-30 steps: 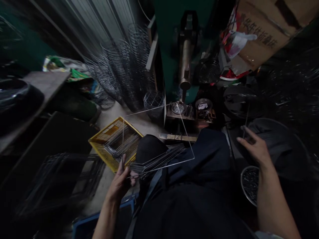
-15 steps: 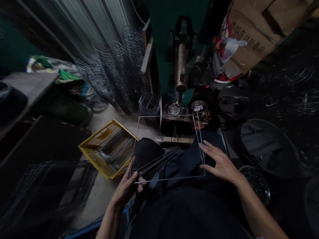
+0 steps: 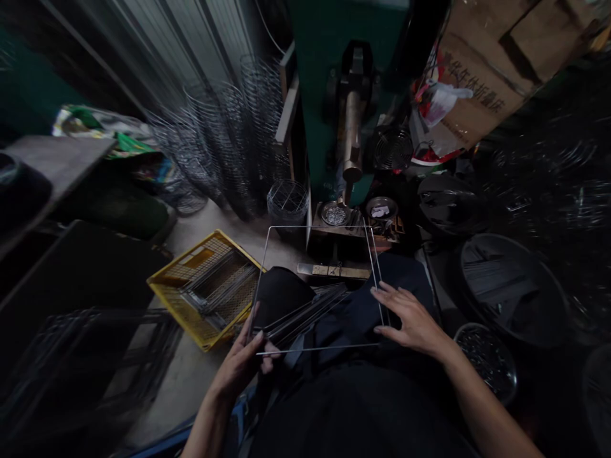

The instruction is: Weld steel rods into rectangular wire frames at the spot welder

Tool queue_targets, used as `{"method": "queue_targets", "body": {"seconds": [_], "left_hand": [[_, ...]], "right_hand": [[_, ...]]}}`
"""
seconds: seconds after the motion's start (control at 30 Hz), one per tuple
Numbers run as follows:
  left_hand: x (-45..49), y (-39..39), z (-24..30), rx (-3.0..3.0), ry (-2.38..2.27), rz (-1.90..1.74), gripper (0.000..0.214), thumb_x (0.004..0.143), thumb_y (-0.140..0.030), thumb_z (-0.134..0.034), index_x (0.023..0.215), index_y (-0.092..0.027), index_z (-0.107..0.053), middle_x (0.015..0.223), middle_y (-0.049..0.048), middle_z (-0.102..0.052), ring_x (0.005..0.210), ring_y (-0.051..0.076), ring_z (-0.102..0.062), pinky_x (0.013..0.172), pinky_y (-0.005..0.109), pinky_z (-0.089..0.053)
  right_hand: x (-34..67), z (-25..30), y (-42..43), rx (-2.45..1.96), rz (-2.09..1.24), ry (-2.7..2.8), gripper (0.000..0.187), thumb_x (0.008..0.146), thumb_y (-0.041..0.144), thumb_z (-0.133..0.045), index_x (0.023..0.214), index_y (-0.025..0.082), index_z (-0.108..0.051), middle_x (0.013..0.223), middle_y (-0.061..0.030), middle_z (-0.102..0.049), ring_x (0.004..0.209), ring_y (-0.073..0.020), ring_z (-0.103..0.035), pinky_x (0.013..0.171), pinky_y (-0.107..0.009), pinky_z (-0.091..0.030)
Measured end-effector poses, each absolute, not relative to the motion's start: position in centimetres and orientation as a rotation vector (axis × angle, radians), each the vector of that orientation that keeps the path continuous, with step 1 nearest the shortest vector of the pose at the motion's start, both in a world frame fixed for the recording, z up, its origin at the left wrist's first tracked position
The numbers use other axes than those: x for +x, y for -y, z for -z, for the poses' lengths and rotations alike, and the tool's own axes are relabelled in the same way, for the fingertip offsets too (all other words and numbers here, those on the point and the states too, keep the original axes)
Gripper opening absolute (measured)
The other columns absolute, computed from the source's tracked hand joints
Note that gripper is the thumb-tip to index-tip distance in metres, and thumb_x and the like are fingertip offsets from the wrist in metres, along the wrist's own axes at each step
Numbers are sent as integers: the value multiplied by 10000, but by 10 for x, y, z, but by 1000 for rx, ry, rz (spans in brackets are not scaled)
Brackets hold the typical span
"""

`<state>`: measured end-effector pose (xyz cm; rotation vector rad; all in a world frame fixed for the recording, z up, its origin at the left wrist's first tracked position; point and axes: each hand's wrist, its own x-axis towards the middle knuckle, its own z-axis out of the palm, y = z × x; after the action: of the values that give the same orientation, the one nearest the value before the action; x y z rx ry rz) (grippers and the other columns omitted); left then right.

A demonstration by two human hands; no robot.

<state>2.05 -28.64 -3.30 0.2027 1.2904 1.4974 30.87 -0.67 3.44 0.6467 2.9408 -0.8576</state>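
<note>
A thin rectangular wire frame (image 3: 317, 226) is held over my lap, with two wires running close together along its right side. My left hand (image 3: 245, 350) is closed on its lower-left corner, where a wire end shows by the thumb. My right hand (image 3: 410, 318) grips the right side wires with its fingertips and thumb, the fingers fairly straight. Beneath the frame, a bundle of straight, dark metal wires (image 3: 310, 312) lies across my lap. The exact contact under my right fingers is hard to see.
A yellow plastic crate (image 3: 179, 318) with wire pieces stands left. Ahead is a green machine (image 3: 319, 83) with a metal arm (image 3: 352, 137) above a dish of small metal parts (image 3: 335, 214). Wire coil stacks (image 3: 214, 127) stand behind; a round tub (image 3: 515, 286) sits right.
My right hand has shifted slightly left and down. The loose right wire's upper end has come down level with the frame's top corner. My left hand keeps its hold.
</note>
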Motion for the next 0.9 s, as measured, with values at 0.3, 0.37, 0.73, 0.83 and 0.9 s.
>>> {"method": "queue_targets", "body": {"seconds": [0.3,0.37,0.73,0.83,0.9], "left_hand": [[39,270,11,187,-1287,-1501,1016,831,-355,-685,1542,-274,36,661,62,-705,446,169,-598,429,230,-459],[47,262,9,182,-1276,-1491,1021,831,-363,-685,1538,-285,47,657,61,-702,447,170,-601,425,223,-449],[60,241,17,255,-1154,-1506,985,854,-369,-659,1535,-316,51,665,65,-713,457,185,-625,439,233,-469],[62,239,15,260,-1132,-1513,978,866,-360,-646,1532,-312,69,676,71,-717,471,181,-631,446,224,-465],[64,238,14,270,-1132,-1513,962,879,-358,-630,1532,-309,74,681,73,-716,478,178,-631,452,225,-467]], "right_hand": [[261,-27,30,598,905,-2917,743,800,380,-689,1469,265,-387,1458,-113,-476,1417,-301,-319,1131,-650,-112],[238,-28,41,522,979,-2910,784,786,388,-711,1478,268,-363,1471,-107,-461,1429,-301,-291,1120,-667,-100],[258,-43,47,521,1004,-2909,799,827,390,-689,1515,277,-299,1517,-84,-392,1419,-270,-321,1132,-504,-309],[270,-41,47,553,1015,-2929,798,817,350,-706,1510,238,-326,1509,-86,-405,1407,-254,-348,1141,-430,-341],[273,-40,49,564,1040,-2929,806,811,347,-716,1508,221,-333,1514,-79,-399,1407,-240,-350,1154,-396,-334]]}}
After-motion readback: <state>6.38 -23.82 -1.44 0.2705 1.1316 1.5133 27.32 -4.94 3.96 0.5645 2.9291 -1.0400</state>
